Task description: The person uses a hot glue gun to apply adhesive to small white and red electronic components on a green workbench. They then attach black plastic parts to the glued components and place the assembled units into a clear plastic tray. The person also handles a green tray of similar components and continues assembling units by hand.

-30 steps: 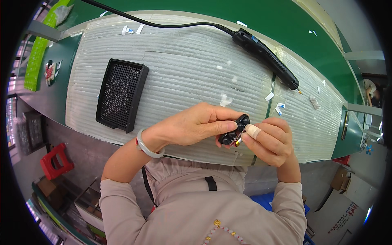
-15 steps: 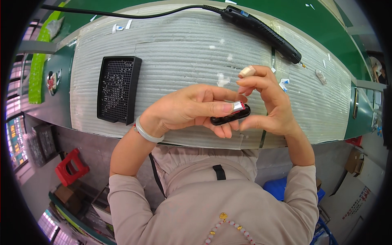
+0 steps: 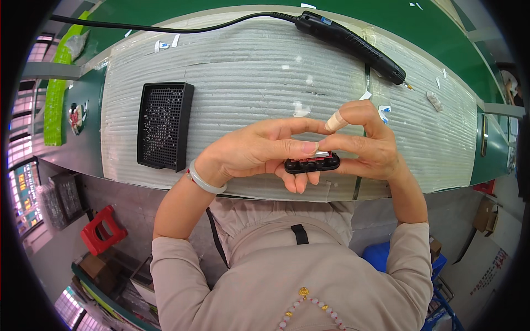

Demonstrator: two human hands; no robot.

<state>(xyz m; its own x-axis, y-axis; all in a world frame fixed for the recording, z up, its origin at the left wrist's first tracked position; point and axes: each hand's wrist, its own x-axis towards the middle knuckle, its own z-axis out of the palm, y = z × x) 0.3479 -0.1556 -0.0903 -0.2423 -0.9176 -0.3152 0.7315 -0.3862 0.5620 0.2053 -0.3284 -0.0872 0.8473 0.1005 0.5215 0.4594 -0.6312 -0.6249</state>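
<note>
Head view, entry by entry, from the piece in work outward.

Item: one rounded black casing [image 3: 312, 167], held level above the tabletop near its front edge, red material [image 3: 311, 160] along its upper side and a silver part [image 3: 322, 154] on top.

Left grip [image 3: 268, 144]: closed on the casing, fingers underneath, thumb on top beside the silver part. Right grip [image 3: 369, 148]: curled narrow, thumb at the casing's right end, forefinger tip close to the left thumb; whether it pinches the piece we cannot tell. One finger carries a pale wrap [image 3: 334, 121].

Handling note: we judge this to be fine two-handed seating work. We would keep the left hand as the cradle, let the right press lightly and evenly, hold the casing level so that nothing loose slides off, and keep fingertips from hiding the silver part's edges. Hard pressing at one end could, we think, tilt or dent it.

Surroundings: pale ribbed sheet [image 3: 248, 71] on the green tabletop [image 3: 386, 12]; to the left, one black perforated tray [image 3: 188, 124] with bright specks [image 3: 153, 124]; beyond the hands, one corded black driver [image 3: 353, 46], its tip pointing right; white scraps [image 3: 385, 114] just beyond the right hand.
</note>
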